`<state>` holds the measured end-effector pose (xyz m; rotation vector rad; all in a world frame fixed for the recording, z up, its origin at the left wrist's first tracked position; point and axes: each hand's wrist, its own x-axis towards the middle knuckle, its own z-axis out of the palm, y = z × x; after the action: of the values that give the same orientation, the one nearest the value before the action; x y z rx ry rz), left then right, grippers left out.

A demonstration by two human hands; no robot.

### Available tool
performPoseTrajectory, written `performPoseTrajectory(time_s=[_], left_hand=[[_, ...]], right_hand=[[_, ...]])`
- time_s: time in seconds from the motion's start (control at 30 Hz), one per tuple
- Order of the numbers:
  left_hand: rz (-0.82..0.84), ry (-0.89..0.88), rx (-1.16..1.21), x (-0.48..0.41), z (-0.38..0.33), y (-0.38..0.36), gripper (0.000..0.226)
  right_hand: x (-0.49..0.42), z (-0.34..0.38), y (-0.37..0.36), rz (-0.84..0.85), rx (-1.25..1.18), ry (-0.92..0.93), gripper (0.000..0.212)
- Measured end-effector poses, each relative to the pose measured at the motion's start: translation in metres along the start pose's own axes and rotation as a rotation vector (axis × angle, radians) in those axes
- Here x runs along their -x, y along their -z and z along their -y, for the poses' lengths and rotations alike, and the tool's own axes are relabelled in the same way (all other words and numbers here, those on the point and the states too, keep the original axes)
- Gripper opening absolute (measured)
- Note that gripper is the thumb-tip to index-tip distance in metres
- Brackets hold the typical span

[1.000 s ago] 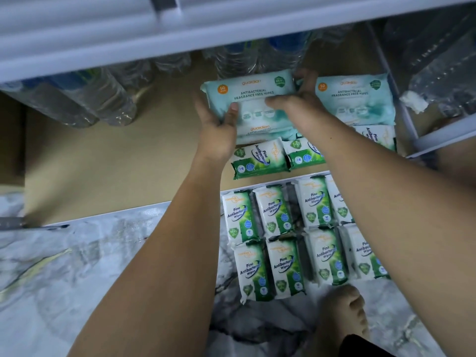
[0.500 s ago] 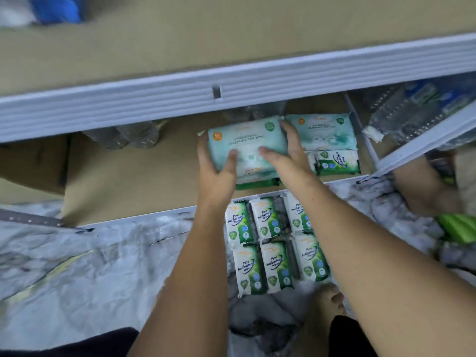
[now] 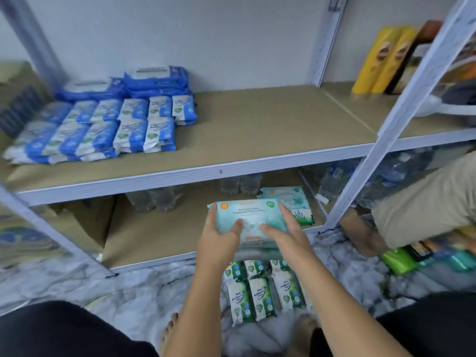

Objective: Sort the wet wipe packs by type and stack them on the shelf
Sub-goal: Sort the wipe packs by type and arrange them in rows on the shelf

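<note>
Both my hands hold a small stack of pale teal wipe packs [image 3: 247,215] in front of the bottom shelf [image 3: 159,235]. My left hand [image 3: 219,240] grips the stack's left side, thumb on top. My right hand [image 3: 286,234] grips its right side. One more teal pack [image 3: 286,198] lies on the bottom shelf behind, over a green pine pack [image 3: 305,217]. Several green pine packs [image 3: 260,292] lie in rows on the marble floor below my hands. Blue wipe packs [image 3: 103,124] sit stacked on the left of the middle shelf [image 3: 257,130].
Clear water bottles [image 3: 159,199] stand at the back of the bottom shelf. A white shelf upright [image 3: 386,135] slants down on the right. Another person's leg [image 3: 422,202] and foot are at the right, next to green items [image 3: 396,261]. Yellow packages [image 3: 378,60] stand upper right.
My hands have lifted the teal packs off the bottom shelf and drawn them toward me. The view has tilted up, bringing the middle shelf and blue packs into sight.
</note>
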<state>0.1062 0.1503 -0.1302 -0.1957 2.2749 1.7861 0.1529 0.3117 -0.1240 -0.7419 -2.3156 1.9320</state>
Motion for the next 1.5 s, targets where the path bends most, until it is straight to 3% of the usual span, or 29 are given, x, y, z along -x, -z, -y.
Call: performPoseTrajectory(time_s=[0.17, 0.3, 0.43, 0.83, 1.2, 1.5], left_hand=[[-0.024, -0.093, -0.137, 0.063, -0.061, 0.021, 0.078], [-0.034, -0.203, -0.261, 0.094, -0.106, 0.037, 0.086], [-0.098, -0.303, -0.383, 0.107, -0.146, 0.049, 0.087], [-0.139, -0.456, -0.42, 0.054, -0.242, 0.061, 0.079], [-0.122, -0.434, -0.354, -0.076, -0.216, 0.029, 0.071], [-0.103, -0.349, -0.424, -0.128, -0.187, 0.015, 0.091]], right_hand=[[0.06, 0.053, 0.027, -0.072, 0.064, 0.128, 0.075], [0.099, 0.095, 0.041, -0.178, 0.134, 0.2, 0.051], [0.116, 0.135, 0.051, -0.224, 0.181, 0.273, 0.043], [0.056, 0.216, 0.05, -0.318, 0.163, 0.442, 0.05], [-0.071, 0.203, 0.034, -0.321, 0.099, 0.44, 0.054], [-0.13, 0.174, 0.028, -0.257, 0.073, 0.406, 0.054]])
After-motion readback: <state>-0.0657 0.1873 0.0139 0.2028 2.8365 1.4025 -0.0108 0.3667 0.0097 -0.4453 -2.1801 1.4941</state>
